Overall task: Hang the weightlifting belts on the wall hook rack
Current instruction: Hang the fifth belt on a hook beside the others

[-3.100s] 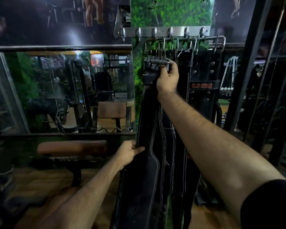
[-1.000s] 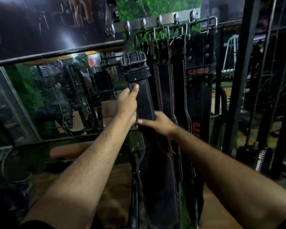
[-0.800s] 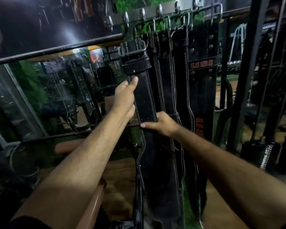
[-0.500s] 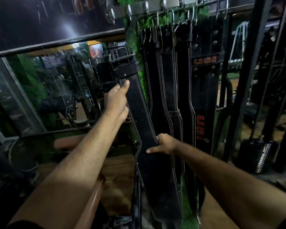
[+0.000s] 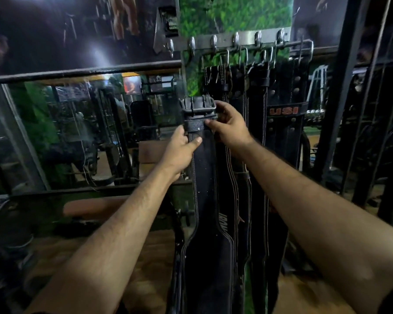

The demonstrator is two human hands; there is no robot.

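Note:
A long black leather belt (image 5: 204,200) with white stitching hangs down in front of me, its metal buckle (image 5: 197,105) at the top, well below the hooks. My left hand (image 5: 182,148) grips the strap just under the buckle. My right hand (image 5: 229,125) holds the buckle end from the right side. Above, a steel wall hook rack (image 5: 232,40) carries several black belts (image 5: 254,105) by their buckles, one marked USI (image 5: 284,111). The rack's leftmost hooks (image 5: 192,45) are bare.
A mirror (image 5: 82,132) to the left reflects gym machines behind a black horizontal bar (image 5: 82,72). A brown padded bench (image 5: 95,207) stands low on the left. Black metal frame posts (image 5: 340,98) rise on the right. The floor below is wooden.
Both hands have slid up the belt to its buckle end; the right hand came from mid-strap. The view has tilted up, showing the whole hook rack.

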